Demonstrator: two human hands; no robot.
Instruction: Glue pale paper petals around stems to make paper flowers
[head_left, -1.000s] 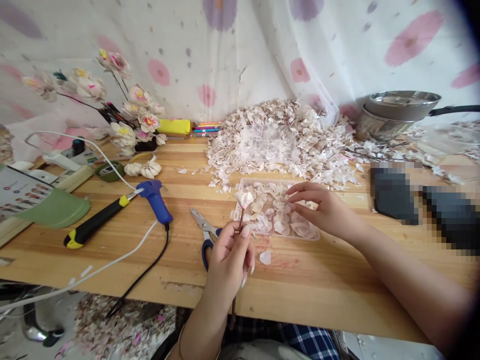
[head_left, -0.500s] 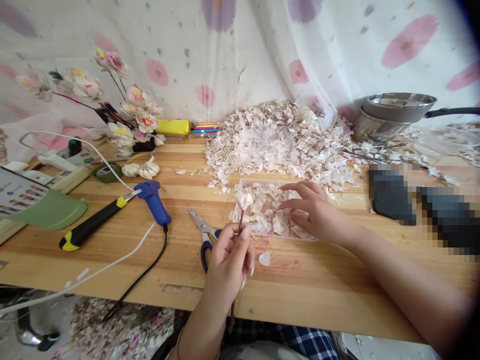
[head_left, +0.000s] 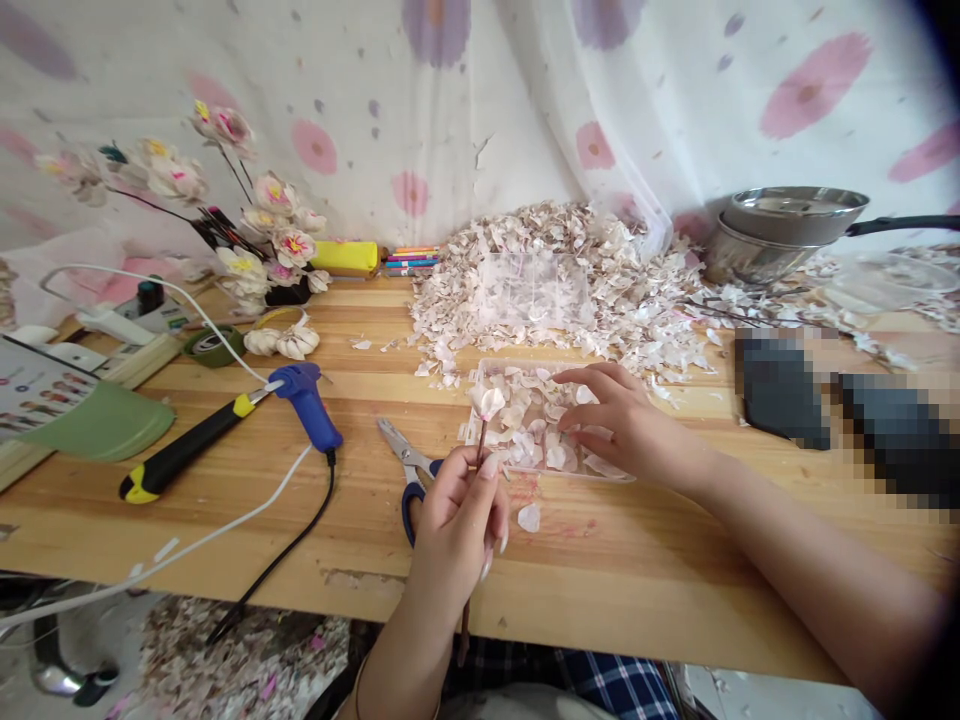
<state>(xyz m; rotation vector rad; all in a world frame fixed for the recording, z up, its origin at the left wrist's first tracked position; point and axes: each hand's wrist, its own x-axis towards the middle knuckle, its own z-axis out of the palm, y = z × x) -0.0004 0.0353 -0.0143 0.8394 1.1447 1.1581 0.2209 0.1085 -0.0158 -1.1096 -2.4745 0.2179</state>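
Observation:
Between the thumb and fingers of my left hand (head_left: pixel 463 520) is the brown stem of a small artificial flower (head_left: pixel 488 402), held upright with its pale petalled head at the top. My right hand (head_left: pixel 615 420) hovers over a clear plastic box (head_left: pixel 480 425), fingers spread among the thin whitish petals (head_left: pixel 525 440) lying in it. Whether a fingertip touches a petal I cannot tell. One loose petal (head_left: pixel 529 517) lies on the wood just in front of the box. Scissors (head_left: pixel 409 470) with blue handles rest beside my left hand, partly hidden by it.
A blue glue gun (head_left: pixel 307 405) with trailing cords and a black-and-yellow handled tool (head_left: pixel 187 450) lie left. Behind the box rises a heap of dry petals (head_left: pixel 450 290). Finished flowers (head_left: pixel 274 245) stand back left; metal pans (head_left: pixel 780 235) sit back right.
My right hand has shifted slightly left over the petals in the box, its fingers still spread. My left hand and the flower have stayed in place.

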